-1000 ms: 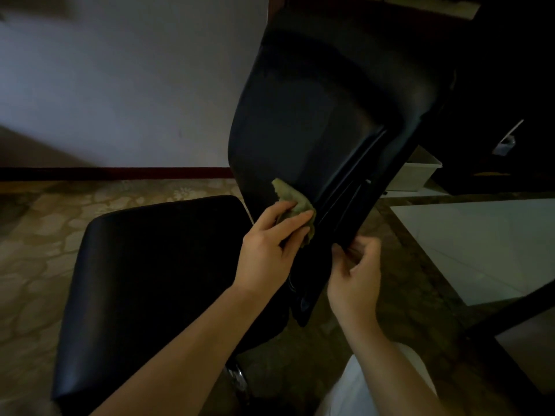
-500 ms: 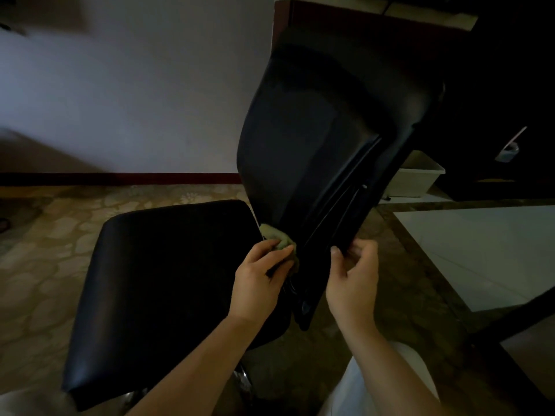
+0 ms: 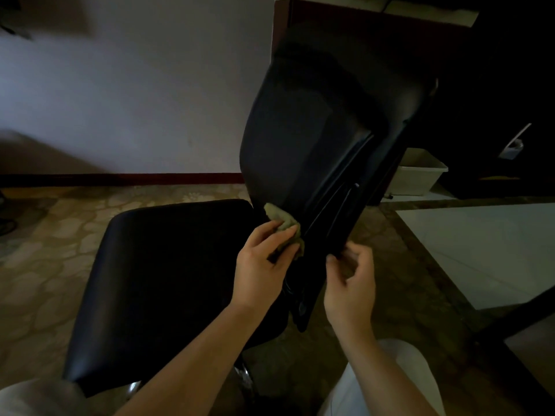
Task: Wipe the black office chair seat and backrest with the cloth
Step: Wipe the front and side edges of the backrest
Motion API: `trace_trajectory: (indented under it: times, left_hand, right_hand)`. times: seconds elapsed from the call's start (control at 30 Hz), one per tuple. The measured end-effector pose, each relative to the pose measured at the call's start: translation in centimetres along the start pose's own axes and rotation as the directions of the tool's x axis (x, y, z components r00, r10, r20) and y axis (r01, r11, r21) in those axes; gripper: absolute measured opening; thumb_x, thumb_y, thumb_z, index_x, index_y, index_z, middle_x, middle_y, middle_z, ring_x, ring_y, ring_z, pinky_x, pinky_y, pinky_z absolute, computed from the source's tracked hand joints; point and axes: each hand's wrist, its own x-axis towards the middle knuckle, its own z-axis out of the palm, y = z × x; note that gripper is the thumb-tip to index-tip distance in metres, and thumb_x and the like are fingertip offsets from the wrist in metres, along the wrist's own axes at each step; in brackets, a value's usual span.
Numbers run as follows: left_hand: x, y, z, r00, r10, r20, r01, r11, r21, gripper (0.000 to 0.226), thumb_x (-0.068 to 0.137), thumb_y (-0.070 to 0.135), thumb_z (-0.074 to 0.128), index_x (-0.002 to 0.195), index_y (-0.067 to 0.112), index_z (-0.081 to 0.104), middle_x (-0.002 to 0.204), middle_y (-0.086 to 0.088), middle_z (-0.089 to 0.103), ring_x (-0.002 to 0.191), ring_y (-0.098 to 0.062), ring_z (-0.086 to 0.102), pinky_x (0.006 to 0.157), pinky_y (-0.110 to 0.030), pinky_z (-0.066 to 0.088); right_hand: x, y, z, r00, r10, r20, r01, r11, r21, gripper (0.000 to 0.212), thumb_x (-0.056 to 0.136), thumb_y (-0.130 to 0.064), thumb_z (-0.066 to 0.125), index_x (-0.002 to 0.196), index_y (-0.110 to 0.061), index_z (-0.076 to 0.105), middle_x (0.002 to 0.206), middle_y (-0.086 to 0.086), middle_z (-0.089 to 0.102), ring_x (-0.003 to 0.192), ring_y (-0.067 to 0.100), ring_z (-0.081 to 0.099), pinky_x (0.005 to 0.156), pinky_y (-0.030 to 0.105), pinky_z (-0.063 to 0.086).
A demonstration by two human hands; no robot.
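Observation:
The black office chair stands before me, its seat (image 3: 168,274) at the lower left and its backrest (image 3: 309,136) rising in the middle. My left hand (image 3: 264,265) holds an olive-green cloth (image 3: 285,225) and presses it against the bottom of the backrest, just above the seat's rear edge. My right hand (image 3: 350,283) pinches the backrest's lower right edge between thumb and fingers. Part of the cloth is hidden under my fingers.
A white plastic bin (image 3: 420,172) sits on the floor behind the backrest. Dark furniture (image 3: 495,85) fills the upper right. A pale wall (image 3: 135,85) with a dark red skirting runs behind the chair. White floor tiles (image 3: 480,250) lie at the right.
My left hand slid the cloth down the backrest towards the seat, then slightly back up. My right hand stayed on the backrest's edge. The view shifted a little.

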Motion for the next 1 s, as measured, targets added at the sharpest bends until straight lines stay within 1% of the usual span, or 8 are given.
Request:
trace_trajectory:
  times: [0.13,0.27,0.37,0.6,0.7,0.77,0.87,1.0]
  left_hand:
    - [-0.2,-0.3,-0.1,1.000,-0.003,0.001,0.003,1.000,0.023,0.036,0.090,0.012,0.072,0.120,0.031,0.066,0.130,0.016,0.056,0.122,0.002,0.055,0.100,-0.011,0.045]
    - [-0.7,-1.0,-0.2,1.000,-0.013,0.000,0.013,0.998,0.059,0.037,0.090,0.013,0.073,0.119,0.034,0.066,0.130,0.016,0.056,0.122,0.002,0.055,0.101,-0.013,0.046]
    - [-1.5,-1.5,-0.4,0.998,-0.058,0.013,0.057,0.996,0.067,0.038,0.090,0.013,0.073,0.119,0.036,0.066,0.130,0.018,0.055,0.123,0.005,0.053,0.102,-0.012,0.044]
    - [-3.9,-2.8,-1.6,0.977,-0.209,0.042,0.209,0.978,0.000,0.043,0.089,0.009,0.074,0.110,0.045,0.065,0.125,0.022,0.058,0.120,0.005,0.057,0.099,-0.012,0.047]
    - [-4.4,-2.4,-1.8,0.972,-0.235,0.030,0.236,0.971,-0.046,0.043,0.090,0.010,0.072,0.114,0.045,0.063,0.128,0.019,0.059,0.120,0.006,0.057,0.101,-0.017,0.049]
    - [-3.7,-1.4,-1.7,0.978,-0.207,0.004,0.207,0.974,-0.088,0.041,0.090,0.010,0.072,0.116,0.040,0.064,0.127,0.018,0.059,0.119,0.006,0.057,0.099,-0.015,0.049]
    - [-1.9,0.3,-1.2,0.986,-0.164,-0.019,0.160,0.980,-0.120,0.038,0.089,0.010,0.074,0.118,0.033,0.067,0.123,0.019,0.059,0.117,0.007,0.058,0.096,-0.010,0.047]
    - [-1.1,0.3,-0.4,0.990,-0.132,-0.046,0.127,0.987,-0.098,0.034,0.089,0.012,0.076,0.117,0.030,0.069,0.122,0.017,0.061,0.114,0.003,0.060,0.097,-0.017,0.051]
  right_hand:
    - [-0.4,-0.1,0.1,1.000,0.008,0.018,-0.009,0.999,0.044,0.031,0.096,-0.014,0.065,0.111,-0.037,0.052,0.114,-0.012,0.060,0.102,-0.007,0.060,0.079,0.008,0.049]
    - [-0.6,-0.2,0.3,0.997,0.071,0.019,-0.073,0.982,0.176,0.013,0.097,-0.038,0.054,0.110,-0.036,0.056,0.108,-0.006,0.064,0.097,0.004,0.063,0.077,0.020,0.050]
    - [-0.7,-0.1,0.1,0.995,0.094,0.038,-0.101,0.961,0.256,0.040,0.088,-0.052,0.049,0.116,-0.025,0.058,0.110,0.000,0.065,0.101,0.013,0.065,0.080,0.026,0.051]
    - [-2.3,0.8,0.0,0.985,0.143,0.100,-0.166,0.946,0.279,0.053,0.089,-0.058,0.048,0.134,-0.031,0.056,0.124,-0.010,0.064,0.117,0.010,0.062,0.097,0.035,0.048]
    - [-2.7,0.5,-0.2,0.977,0.187,0.101,-0.210,0.925,0.316,0.042,0.099,-0.042,0.043,0.136,-0.027,0.057,0.123,-0.015,0.066,0.118,0.004,0.061,0.103,0.037,0.048]
    - [-2.3,0.4,-0.4,0.961,0.249,0.121,-0.276,0.902,0.333,0.033,0.108,-0.035,0.035,0.131,-0.032,0.059,0.119,-0.018,0.067,0.116,-0.001,0.061,0.107,0.040,0.046]
    - [-1.8,0.6,-0.8,0.932,0.329,0.152,-0.361,0.872,0.331,0.041,0.103,-0.050,0.029,0.123,-0.044,0.064,0.124,-0.013,0.068,0.121,0.007,0.060,0.110,0.052,0.041]
    - [-2.1,0.4,-0.9,0.919,0.356,0.170,-0.394,0.846,0.359,0.052,0.092,-0.060,0.029,0.123,-0.041,0.066,0.123,-0.013,0.069,0.119,0.005,0.061,0.109,0.048,0.040]
